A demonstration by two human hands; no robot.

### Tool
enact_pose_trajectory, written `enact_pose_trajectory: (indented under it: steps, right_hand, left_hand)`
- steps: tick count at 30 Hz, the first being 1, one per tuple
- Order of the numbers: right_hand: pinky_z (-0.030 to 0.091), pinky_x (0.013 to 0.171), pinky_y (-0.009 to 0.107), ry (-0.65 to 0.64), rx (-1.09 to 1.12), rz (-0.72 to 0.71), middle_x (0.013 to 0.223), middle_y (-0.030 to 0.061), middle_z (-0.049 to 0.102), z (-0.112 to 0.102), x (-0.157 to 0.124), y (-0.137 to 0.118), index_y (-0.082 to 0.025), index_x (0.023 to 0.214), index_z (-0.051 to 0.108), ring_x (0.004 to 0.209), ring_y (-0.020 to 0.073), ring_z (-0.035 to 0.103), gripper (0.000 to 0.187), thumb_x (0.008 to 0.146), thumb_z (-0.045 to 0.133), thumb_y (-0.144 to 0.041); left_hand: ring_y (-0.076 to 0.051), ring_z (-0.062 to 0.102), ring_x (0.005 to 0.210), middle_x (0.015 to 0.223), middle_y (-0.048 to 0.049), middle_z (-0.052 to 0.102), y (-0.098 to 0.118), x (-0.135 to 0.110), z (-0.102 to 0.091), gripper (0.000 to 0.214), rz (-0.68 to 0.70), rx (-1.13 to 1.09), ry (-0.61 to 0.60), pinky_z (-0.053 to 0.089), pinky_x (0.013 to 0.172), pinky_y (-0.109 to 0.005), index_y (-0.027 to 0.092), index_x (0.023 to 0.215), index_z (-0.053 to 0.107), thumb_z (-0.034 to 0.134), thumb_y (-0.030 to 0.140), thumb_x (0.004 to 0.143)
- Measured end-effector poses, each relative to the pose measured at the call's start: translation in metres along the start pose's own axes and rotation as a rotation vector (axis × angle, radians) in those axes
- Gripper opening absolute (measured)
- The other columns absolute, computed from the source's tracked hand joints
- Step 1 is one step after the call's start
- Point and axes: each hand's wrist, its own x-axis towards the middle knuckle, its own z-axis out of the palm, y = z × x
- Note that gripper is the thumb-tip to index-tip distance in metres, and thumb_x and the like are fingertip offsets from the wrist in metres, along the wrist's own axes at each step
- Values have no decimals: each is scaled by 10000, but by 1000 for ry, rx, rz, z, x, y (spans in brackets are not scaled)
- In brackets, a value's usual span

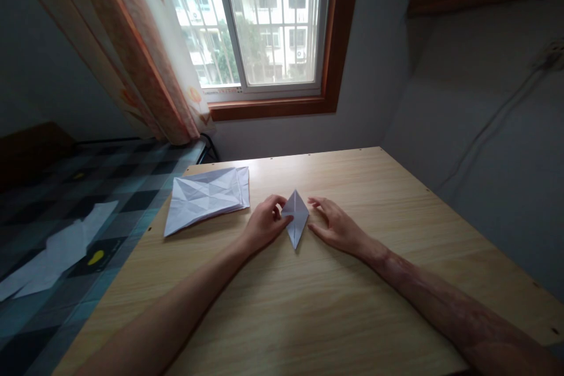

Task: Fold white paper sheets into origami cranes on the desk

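A folded piece of white paper [298,211], shaped like a narrow diamond with a crease down its middle, stands out near the middle of the table, one point away from me and one towards me. My left hand [265,220] grips its left side, with the thumb on top of the paper and the fingers at the edge. Just to the right of the paper is my right hand [331,221], its fingers apart and curved, with nothing between thumb and fingertips.
Creased white sheets [209,197] lie stacked at the table's far left. More white paper [66,252] rests on the checked bed [145,188] to the left. The wooden table [370,188] reaches towards a wall under a window [277,23], with a curtain [118,29] beside it.
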Motion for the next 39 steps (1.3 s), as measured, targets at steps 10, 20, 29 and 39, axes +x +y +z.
enact_pose_trajectory:
  steps: [10, 20, 29, 39]
  right_hand:
    - [548, 1075, 496, -201, -181, -157, 1362, 87, 746, -11, 1, -15, -283, 1296, 760, 1206, 291, 684, 369, 979, 660, -122]
    - [444, 1213, 541, -219, -240, -164, 1466, 126, 698, -13, 2, -19, -242, 1291, 680, 1359, 308, 634, 266, 1026, 667, -256]
    - [503, 1092, 519, -165, -348, -119, 1276, 135, 728, -13, 3, -17, -222, 1255, 683, 1188, 332, 644, 282, 990, 731, -304]
    - [495, 1092, 510, -159, -337, -107, 1330, 129, 727, -14, 3, -13, -228, 1181, 657, 1226, 322, 641, 165, 1023, 678, -272]
  left_hand:
    - [-199, 682, 907, 1021, -74, 712, 10, 0, -5, 265, 128, 31, -124, 548, 841, -320, 206, 955, 743, 506, 95, 916]
    - [-274, 678, 1190, 1284, -98, 739, 3, 0, -4, 184, 295, 325, -221, 544, 1081, -436, 252, 1176, 724, 609, 240, 1033]
    - [-283, 572, 1505, 1641, -108, 581, 2, 5, -31, 519, 352, 198, -496, 448, 1286, -468, 320, 1586, 577, 631, 347, 1070]
    - [-293, 556, 1535, 1669, -62, 558, 2, 3, -31, 567, 372, 231, -434, 426, 1308, -494, 383, 1564, 612, 706, 321, 1008]
